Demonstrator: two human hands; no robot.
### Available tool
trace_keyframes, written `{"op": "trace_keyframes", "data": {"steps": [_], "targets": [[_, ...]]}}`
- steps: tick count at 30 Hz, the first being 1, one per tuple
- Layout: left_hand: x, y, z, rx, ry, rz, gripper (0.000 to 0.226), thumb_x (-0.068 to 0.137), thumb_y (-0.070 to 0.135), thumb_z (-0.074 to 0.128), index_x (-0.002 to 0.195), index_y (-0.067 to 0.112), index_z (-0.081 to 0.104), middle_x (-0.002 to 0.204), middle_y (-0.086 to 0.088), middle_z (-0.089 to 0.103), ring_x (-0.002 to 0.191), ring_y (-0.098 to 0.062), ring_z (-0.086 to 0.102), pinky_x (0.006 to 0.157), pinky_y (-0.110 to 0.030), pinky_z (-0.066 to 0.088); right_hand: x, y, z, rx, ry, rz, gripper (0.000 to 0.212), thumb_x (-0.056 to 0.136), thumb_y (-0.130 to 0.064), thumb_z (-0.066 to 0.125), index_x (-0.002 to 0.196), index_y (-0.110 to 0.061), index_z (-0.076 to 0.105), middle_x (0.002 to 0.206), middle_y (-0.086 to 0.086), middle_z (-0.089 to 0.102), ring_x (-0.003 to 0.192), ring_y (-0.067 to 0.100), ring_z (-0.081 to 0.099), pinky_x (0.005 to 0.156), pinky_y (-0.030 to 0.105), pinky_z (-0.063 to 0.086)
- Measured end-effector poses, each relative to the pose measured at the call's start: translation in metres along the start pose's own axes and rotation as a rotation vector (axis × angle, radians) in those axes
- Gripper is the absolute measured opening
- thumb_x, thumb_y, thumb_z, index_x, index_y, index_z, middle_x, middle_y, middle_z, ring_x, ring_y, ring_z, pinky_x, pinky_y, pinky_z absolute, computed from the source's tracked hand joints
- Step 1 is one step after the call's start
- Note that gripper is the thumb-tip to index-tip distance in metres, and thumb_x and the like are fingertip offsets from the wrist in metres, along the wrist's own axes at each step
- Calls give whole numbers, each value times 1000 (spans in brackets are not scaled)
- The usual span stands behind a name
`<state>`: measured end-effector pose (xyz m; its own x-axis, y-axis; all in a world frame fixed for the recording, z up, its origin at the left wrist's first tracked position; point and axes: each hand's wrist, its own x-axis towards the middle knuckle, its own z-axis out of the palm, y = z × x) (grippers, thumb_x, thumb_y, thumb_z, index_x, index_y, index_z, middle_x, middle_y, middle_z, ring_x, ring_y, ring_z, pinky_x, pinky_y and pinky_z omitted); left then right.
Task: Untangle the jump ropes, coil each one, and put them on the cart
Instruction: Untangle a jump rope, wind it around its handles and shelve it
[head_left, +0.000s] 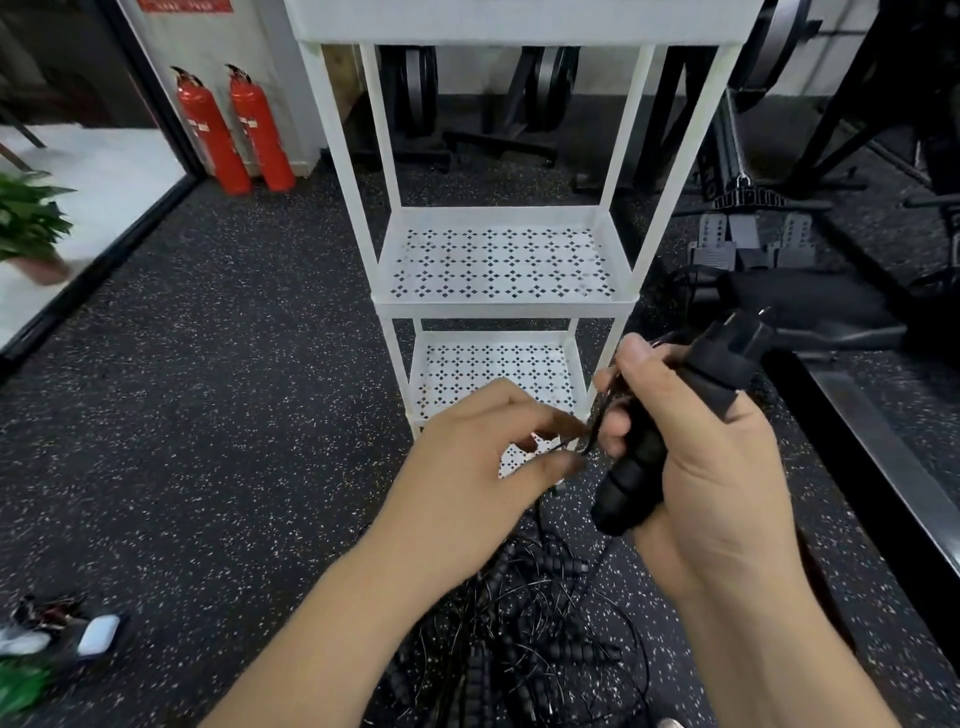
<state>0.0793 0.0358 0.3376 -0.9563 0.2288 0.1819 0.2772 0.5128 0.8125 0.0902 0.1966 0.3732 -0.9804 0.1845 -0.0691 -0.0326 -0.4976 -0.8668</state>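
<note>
While a handle (644, 452) is gripped in the curled fingers of the right hand (717, 467), its long axis slanting up and rightward, the cord (596, 423) just left of it is pinched by the left hand (467, 457), above the tangle (519, 634) lying before the cart (498, 306).
</note>
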Motion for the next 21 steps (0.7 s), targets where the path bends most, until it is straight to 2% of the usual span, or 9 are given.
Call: {"op": "trace_keyframes", "data": {"steps": [3,5,8,10,13,15,17,19,21], "targets": [[-3,12,7,-115,20,-5,4,94,38,76,95,34,77,98,17,71,99,-5,67,84,-26,50,-1,3,3,-53,55,-54,14,83,-17,84,80,-19,71,83,10,74,64,15,64,58,27,53],[-4,16,8,-171,7,-39,12,97,38,74,88,31,74,84,15,70,78,-1,62,71,-29,49,-1,3,2,-99,76,-90,12,84,-15,85,85,-14,73,85,11,75,66,17,67,60,30,55],[-2,17,2,-181,3,-83,15,101,44,68,90,36,75,75,11,68,59,-20,52,55,-33,39,2,3,-1,-160,126,-145,12,88,-16,84,90,-11,73,85,9,77,66,17,66,58,26,50],[0,16,-5,-167,-3,-97,17,99,52,63,96,44,78,75,11,68,54,-15,47,52,-22,35,4,3,-5,-157,181,-157,13,88,-18,85,88,-16,72,83,5,77,63,16,64,57,25,48],[1,10,-14,-112,-39,-86,24,98,56,57,103,47,80,64,7,63,50,-7,39,49,-18,31,9,-2,-12,-121,260,-169,16,88,-22,85,93,-17,70,86,6,76,62,16,62,58,24,49],[3,6,-18,-29,-24,-81,23,103,50,57,106,45,79,66,25,66,51,-3,49,54,-13,37,11,-7,-18,-97,305,-191,18,89,-24,85,97,-18,70,89,7,75,63,15,61,59,25,50],[4,1,-22,19,17,-88,23,105,44,57,107,42,80,83,38,69,71,11,63,68,-7,42,13,-10,-21,-92,325,-201,18,91,-25,84,100,-20,69,91,5,73,64,14,61,60,26,50],[2,1,-24,16,27,-91,25,106,44,54,102,41,79,82,36,70,80,15,64,73,-4,41,13,-10,-21,-101,298,-190,16,92,-27,83,99,-20,70,89,4,74,64,14,60,60,26,49],[0,4,-24,-10,14,-83,28,106,45,52,97,38,78,61,28,60,61,7,57,67,-4,39,10,-9,-18,-97,225,-161,22,89,-34,82,99,-18,71,91,7,77,64,15,60,60,26,49]]}}
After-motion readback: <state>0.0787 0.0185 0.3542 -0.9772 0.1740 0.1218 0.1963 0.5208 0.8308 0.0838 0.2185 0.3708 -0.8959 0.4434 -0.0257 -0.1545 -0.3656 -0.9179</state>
